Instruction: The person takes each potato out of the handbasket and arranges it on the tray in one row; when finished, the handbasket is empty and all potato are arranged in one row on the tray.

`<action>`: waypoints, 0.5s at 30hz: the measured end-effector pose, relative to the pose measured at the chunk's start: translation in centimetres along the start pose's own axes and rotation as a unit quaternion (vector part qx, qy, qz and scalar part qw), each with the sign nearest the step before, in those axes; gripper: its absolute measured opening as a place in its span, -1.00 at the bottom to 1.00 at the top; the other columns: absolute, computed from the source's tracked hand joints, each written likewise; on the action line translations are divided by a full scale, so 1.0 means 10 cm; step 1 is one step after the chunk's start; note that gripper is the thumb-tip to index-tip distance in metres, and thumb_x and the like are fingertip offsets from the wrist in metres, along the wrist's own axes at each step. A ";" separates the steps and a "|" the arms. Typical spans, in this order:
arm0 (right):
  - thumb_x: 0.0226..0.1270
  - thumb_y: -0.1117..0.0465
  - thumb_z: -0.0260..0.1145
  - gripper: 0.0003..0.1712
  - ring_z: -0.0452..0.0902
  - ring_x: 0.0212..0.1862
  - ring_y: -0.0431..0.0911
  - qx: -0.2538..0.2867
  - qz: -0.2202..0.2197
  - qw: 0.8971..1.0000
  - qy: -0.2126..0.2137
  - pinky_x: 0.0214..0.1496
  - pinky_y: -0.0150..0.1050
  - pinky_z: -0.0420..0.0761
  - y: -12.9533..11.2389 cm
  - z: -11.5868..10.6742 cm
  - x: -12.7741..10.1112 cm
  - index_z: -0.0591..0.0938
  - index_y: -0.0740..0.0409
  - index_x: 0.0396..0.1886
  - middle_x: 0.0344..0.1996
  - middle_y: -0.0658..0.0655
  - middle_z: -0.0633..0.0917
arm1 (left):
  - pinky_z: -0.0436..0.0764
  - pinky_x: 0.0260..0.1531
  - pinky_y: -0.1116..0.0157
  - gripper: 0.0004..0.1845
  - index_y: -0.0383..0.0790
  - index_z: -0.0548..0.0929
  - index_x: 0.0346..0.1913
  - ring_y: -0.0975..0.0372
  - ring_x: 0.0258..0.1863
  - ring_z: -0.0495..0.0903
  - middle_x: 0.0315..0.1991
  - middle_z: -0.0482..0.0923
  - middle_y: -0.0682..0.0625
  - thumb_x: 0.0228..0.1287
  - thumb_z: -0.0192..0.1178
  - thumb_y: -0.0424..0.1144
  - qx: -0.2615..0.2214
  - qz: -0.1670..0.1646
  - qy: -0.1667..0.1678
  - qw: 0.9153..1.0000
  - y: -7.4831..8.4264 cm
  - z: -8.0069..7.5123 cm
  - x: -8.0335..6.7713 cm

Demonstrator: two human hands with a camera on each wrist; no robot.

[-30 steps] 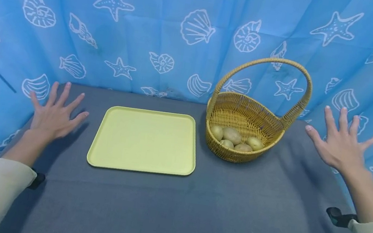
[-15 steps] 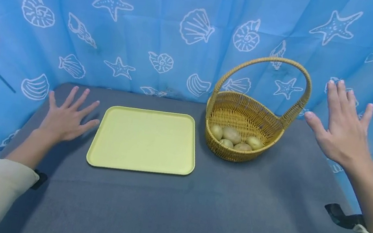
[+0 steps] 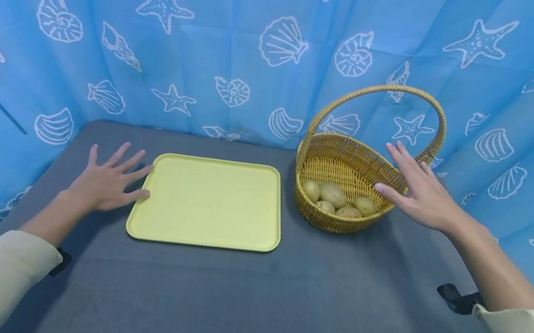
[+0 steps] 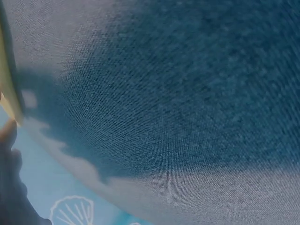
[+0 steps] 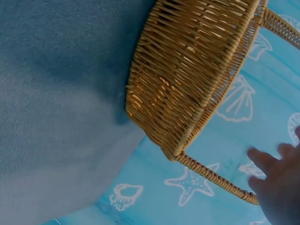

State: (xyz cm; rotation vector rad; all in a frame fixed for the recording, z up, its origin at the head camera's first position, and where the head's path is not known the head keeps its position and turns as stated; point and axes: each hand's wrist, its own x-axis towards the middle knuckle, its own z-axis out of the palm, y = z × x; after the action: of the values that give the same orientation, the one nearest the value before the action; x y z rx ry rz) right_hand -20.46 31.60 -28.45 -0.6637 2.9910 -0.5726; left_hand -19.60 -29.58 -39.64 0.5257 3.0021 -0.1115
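Observation:
A wicker basket (image 3: pixel 311 215) with a tall arched handle stands right of centre in the head view, several potatoes (image 3: pixel 332 196) lying in its bottom. My right hand (image 3: pixel 429 198) hovers at the basket's right side, fingers extended, hiding the lower right part of the handle. In the right wrist view that hand (image 5: pixel 283 187) appears near the handle, with nothing in its grasp. To the left lies a yellow tray (image 3: pixel 207 204) with nothing on it. My left hand (image 3: pixel 108 181) spreads its fingers at the tray's left edge, thumb and a finger overlapping the rim; whether they touch it I cannot tell.
A dark grey cloth covers the table (image 3: pixel 247 306). Behind it and along both sides hangs a blue curtain (image 3: pixel 247 16) printed with white shells and starfish. Dark straps (image 3: pixel 458 298) sit at both wrists.
My right hand has risen and moved left to the basket from the table's right side. My left hand has shifted right to the tray's edge. Basket and tray stay put.

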 end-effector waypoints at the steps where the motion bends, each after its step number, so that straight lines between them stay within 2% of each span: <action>1: 0.54 -0.08 0.11 -0.10 0.00 0.52 0.32 0.027 0.003 0.999 -0.023 0.47 0.35 -0.29 0.02 0.01 0.02 -0.16 -0.08 0.65 0.60 0.18 -0.22 | -0.41 0.21 -0.50 -0.18 -0.08 0.23 0.55 -0.23 0.54 -0.24 0.57 -0.04 -0.25 0.42 -0.10 0.37 0.002 0.003 -0.002 1.000 0.00 0.00 0.00; 3: 0.58 -0.03 0.05 -0.17 -0.31 0.57 0.28 0.079 0.009 0.994 -0.073 0.44 0.40 -0.19 0.05 0.01 0.07 -0.12 0.00 0.64 0.60 0.26 -0.20 | -0.40 0.22 -0.50 -0.20 -0.06 0.23 0.55 -0.23 0.54 -0.24 0.57 -0.03 -0.24 0.43 -0.09 0.34 0.000 0.009 -0.008 1.000 0.02 -0.01 -0.01; 5: 0.62 0.00 -0.02 -0.23 -0.31 0.56 0.32 0.121 0.017 0.985 -0.126 0.40 0.43 -0.08 0.08 0.00 0.11 -0.07 0.09 0.63 0.58 0.33 -0.15 | -0.39 0.21 -0.50 -0.23 -0.06 0.23 0.55 -0.24 0.54 -0.23 0.57 -0.02 -0.24 0.45 -0.09 0.31 -0.009 0.017 -0.013 1.000 0.02 -0.01 -0.01; 9: 0.64 -0.01 -0.04 -0.28 -0.12 0.52 0.38 0.143 0.037 0.966 -0.211 0.41 0.37 0.05 0.14 -0.05 0.20 0.04 0.19 0.61 0.54 0.41 0.04 | -0.39 0.20 -0.52 -0.27 -0.07 0.22 0.55 -0.24 0.54 -0.23 0.57 0.00 -0.22 0.49 -0.07 0.24 -0.035 0.033 -0.024 0.999 0.03 -0.01 -0.01; 13: 0.57 0.04 0.11 -0.27 0.12 0.46 0.37 0.141 0.036 0.953 -0.267 0.38 0.28 0.24 0.20 -0.09 0.31 0.14 0.23 0.57 0.46 0.46 0.21 | -0.38 0.20 -0.51 -0.28 -0.09 0.20 0.56 -0.23 0.54 -0.23 0.56 0.02 -0.22 0.51 -0.09 0.22 -0.050 0.036 -0.031 0.998 0.04 0.00 -0.03; 15: 0.53 0.12 0.18 -0.26 0.17 0.43 0.37 0.148 0.031 0.945 -0.291 0.37 0.25 0.29 0.22 -0.10 0.37 0.17 0.27 0.55 0.44 0.49 0.24 | -0.36 0.22 -0.50 -0.28 -0.10 0.19 0.56 -0.23 0.54 -0.21 0.56 0.02 -0.22 0.52 -0.09 0.21 -0.055 0.037 -0.033 0.997 0.04 0.01 -0.04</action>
State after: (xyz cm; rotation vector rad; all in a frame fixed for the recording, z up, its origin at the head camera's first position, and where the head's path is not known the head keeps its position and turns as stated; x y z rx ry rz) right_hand -24.86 32.27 -28.14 -0.5833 2.3099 -0.6616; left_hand -19.12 -29.32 -39.70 0.6094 2.9006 0.0411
